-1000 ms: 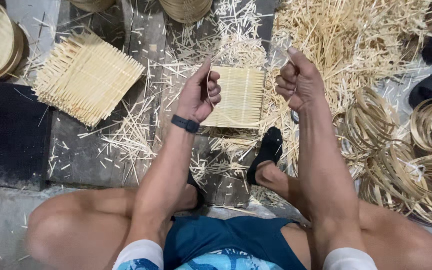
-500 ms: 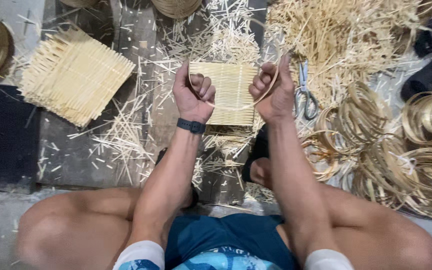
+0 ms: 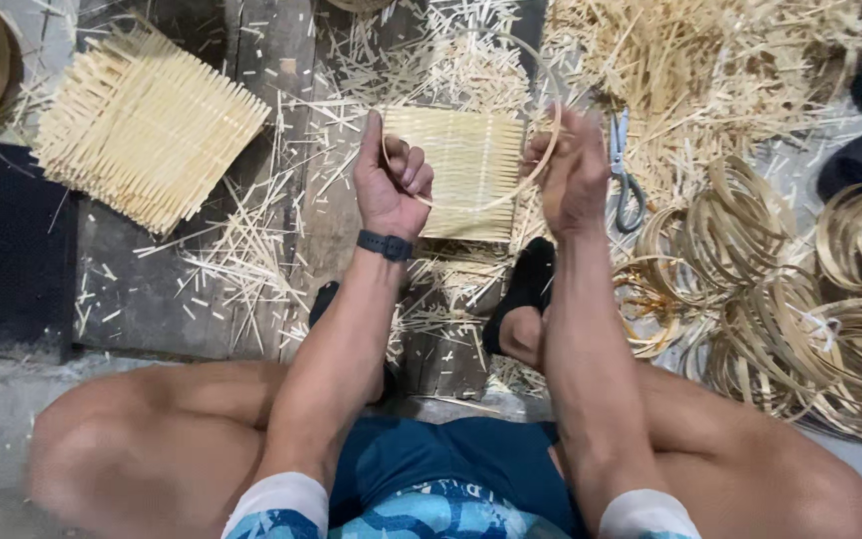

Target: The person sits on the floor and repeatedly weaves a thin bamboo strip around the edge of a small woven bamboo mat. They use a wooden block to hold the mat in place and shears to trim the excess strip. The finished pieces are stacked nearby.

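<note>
Two hands bent one thin strip [image 3: 511, 190] into a hoop above the mat [image 3: 466, 170]. The left hand [image 3: 391, 185] and right hand [image 3: 571, 180] each pinched an end. It looked light, springy, easy to snap.

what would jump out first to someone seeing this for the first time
At centre, the left hand and right hand bend a thin bamboo strip into a curve above a small slatted bamboo mat. A stack of similar mats lies at upper left, pale splinters litter the dark boards, and coiled bamboo hoops pile up at right, near scissors.
</note>
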